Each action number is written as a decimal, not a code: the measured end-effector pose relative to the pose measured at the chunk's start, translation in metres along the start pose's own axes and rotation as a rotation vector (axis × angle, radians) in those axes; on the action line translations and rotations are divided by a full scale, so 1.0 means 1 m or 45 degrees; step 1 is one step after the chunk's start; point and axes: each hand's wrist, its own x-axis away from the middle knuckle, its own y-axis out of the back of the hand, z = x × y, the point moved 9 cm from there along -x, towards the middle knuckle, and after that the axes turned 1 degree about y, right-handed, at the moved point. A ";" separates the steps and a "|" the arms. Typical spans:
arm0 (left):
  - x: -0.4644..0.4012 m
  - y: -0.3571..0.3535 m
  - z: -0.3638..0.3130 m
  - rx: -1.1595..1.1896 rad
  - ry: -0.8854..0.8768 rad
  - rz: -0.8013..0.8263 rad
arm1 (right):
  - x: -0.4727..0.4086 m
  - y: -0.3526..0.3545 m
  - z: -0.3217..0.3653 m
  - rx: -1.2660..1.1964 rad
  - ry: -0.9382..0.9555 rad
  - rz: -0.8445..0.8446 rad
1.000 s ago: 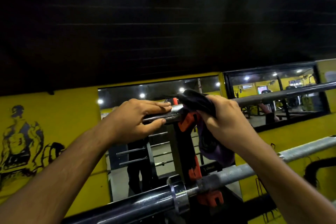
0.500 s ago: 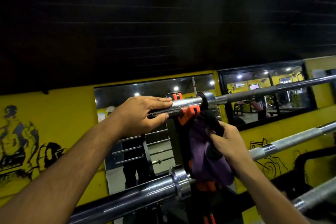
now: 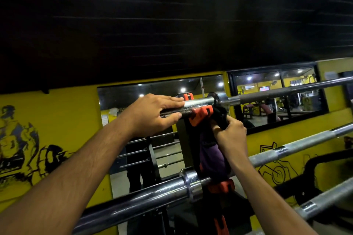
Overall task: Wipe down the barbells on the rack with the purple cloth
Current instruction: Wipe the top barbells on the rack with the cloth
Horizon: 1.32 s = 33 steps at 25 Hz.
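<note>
Steel first: the long chrome barbell on the top rung [image 3: 286,92] runs out well beyond our right hand, and a second, thicker chrome barbell [image 3: 133,199] lies below both our wrists. Both rest in the black upright rack with orange hooks [image 3: 201,115], which stands between our hands. Our left hand [image 3: 152,113] wraps the top bar's sleeve end, fingers over and thumb under, likely to keep it from rolling while we wipe. Our right hand [image 3: 231,135] is closed around the bunched purple cloth [image 3: 211,155], just below the top bar's collar and beside the hook; the cloth hangs from our fist towards the lower bar, apparently off the steel.
</note>
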 end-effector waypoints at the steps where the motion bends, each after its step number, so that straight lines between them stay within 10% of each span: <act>1: 0.000 0.000 0.000 0.002 0.001 0.000 | -0.002 -0.004 -0.003 0.072 -0.033 0.038; 7: 0.000 0.001 0.001 -0.041 -0.025 0.095 | -0.008 0.033 0.015 -0.119 0.002 0.046; 12: 0.012 0.009 0.016 -0.034 -0.039 0.096 | -0.008 0.116 0.140 -0.206 0.782 -0.387; 17: 0.044 0.023 0.031 -0.025 -0.014 -0.019 | -0.020 -0.016 0.139 0.914 0.885 0.432; 27: 0.053 0.019 0.031 -0.039 -0.037 -0.078 | -0.042 -0.039 0.158 1.347 0.618 1.353; 33: 0.069 0.016 0.033 -0.175 -0.099 -0.112 | -0.069 0.002 0.210 0.752 0.639 0.236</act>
